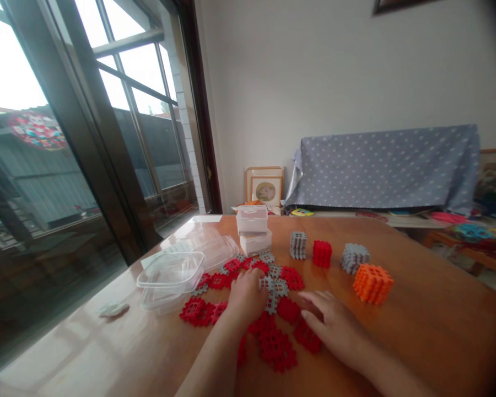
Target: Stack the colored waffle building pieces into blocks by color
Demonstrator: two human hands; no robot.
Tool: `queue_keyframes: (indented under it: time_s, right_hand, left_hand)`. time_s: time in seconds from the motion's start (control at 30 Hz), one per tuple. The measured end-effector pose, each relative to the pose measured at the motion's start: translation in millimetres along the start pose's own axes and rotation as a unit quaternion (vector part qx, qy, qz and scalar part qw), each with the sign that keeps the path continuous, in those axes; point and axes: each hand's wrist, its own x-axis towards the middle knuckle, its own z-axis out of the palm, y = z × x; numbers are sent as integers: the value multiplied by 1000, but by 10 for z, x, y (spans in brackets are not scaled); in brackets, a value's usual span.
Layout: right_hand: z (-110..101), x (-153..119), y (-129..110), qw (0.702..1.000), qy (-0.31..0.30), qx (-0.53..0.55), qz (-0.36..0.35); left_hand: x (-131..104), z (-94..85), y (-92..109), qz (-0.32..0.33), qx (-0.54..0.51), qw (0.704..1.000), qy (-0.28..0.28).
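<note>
Flat red pieces (275,344) with notched edges and square holes lie scattered on the wooden table, mixed with similar grey pieces (279,287). My left hand (248,295) reaches into the middle of this pile, its fingers curled down among the pieces; the fingertips and whatever they grip are hidden. On the right, my right hand (333,320) is open, with thumb and fingers apart. Its fingers point towards a solid red piece (288,310), and another flat red piece (307,334) lies just by its thumb. Nothing shows in that hand.
Built cubes stand at the right: grey (298,245), red (322,253), larger grey (355,258) and orange (373,284). Clear plastic tubs (171,273) sit left, white boxes (252,220) are stacked behind the pile, and a crumpled pale scrap (113,310) lies near the left edge.
</note>
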Motion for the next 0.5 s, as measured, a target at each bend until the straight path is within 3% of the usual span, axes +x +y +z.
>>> queue_keyframes:
  time_s: [0.27,0.5]
  right_hand:
    - [-9,12,121,999,15,33,33]
    - [-2,9,147,996,26,55,59]
  left_hand:
    - [-213,11,375,137,9,987,-87]
    - [-238,45,423,163,45,980,-105]
